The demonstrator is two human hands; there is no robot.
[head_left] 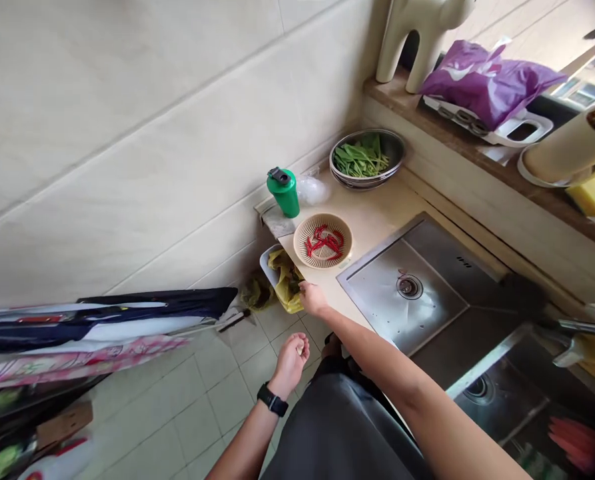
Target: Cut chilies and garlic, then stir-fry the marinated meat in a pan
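one left hand [290,355] curls its fingers together, the right hand [314,299] (grip: can't tell) by a lined bin [266,263] likely kept counter-side for scraps.

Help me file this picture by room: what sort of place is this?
Most likely a kitchen: a steel sink is set into the counter, which also holds a colander of red peppers and a bowl of green leaves.

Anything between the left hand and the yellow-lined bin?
Nothing visible directly between the left hand and the bin; the right hand is at the bin's right side, near the counter edge.
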